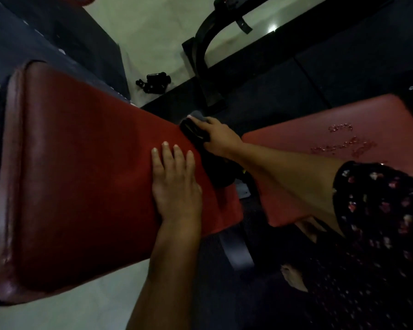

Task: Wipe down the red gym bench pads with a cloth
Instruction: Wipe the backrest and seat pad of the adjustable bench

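A long red back pad [81, 175] fills the left and middle of the view. A smaller red seat pad [308, 167] lies to the right, with scratched marks on its surface. My left hand [174, 184] rests flat on the back pad near its narrow end, fingers straight. My right hand [218, 136] grips a dark cloth [196, 131] and presses it against the back pad's right side edge. Part of the cloth is hidden under the hand.
A black metal frame leg [205, 55] curves down to the floor behind the pads. A small black object [154, 83] lies on the pale floor. Dark floor mats [320, 67] run at right. A bare foot [293, 277] stands below the seat pad.
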The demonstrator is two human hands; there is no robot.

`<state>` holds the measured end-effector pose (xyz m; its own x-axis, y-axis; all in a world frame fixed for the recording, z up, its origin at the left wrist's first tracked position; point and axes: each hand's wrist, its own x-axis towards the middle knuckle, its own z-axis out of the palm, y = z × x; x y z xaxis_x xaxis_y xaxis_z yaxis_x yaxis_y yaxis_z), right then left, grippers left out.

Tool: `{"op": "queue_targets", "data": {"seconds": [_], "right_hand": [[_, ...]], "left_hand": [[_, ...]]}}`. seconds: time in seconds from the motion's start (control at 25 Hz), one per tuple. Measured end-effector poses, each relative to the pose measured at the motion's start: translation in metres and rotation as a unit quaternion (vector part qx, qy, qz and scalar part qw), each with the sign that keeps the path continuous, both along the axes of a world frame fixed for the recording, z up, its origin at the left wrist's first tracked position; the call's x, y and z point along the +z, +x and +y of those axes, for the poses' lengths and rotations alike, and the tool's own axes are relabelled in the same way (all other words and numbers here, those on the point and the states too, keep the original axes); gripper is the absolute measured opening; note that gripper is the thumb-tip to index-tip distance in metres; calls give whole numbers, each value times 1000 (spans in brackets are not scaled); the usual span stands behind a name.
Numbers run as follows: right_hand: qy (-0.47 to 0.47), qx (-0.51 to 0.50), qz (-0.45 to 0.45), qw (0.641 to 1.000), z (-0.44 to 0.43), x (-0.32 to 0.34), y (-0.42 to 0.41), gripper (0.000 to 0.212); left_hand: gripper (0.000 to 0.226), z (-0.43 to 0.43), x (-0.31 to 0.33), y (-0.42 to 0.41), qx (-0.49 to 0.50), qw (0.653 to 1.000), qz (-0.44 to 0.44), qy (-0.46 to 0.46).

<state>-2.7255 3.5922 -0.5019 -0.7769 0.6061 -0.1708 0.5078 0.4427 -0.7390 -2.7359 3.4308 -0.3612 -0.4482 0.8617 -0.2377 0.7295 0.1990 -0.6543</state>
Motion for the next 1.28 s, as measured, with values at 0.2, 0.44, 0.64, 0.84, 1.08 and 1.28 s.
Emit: {"op": "queue_targets", "data": {"seconds": [0.2, 0.44, 0.64, 0.84, 1.08, 1.28], "right_hand": [[-106, -13, -16, 994, -20, -23, 29, 85], [-62, -18, 116, 991, -152, -51, 130, 100], [-89, -27, 63, 994, -228, -61, 174, 104], [19, -16, -15, 1000, -171, -79, 160, 112], [53, 10, -65, 996, -55, -65, 79, 94], [-44, -41, -75, 995, -2, -65, 10, 83]], "left_hand": [[62, 3, 5, 5, 0, 999, 35, -12], [63, 39, -16, 0, 41, 999, -17, 31], [73, 39, -39, -10, 27, 999, 10, -36], [70, 42, -40, -9, 43, 996, 32, -76], [71, 44, -45, -8, 47, 995, 28, -84], [75, 45, -50, -9, 50, 995, 27, -84]]}}
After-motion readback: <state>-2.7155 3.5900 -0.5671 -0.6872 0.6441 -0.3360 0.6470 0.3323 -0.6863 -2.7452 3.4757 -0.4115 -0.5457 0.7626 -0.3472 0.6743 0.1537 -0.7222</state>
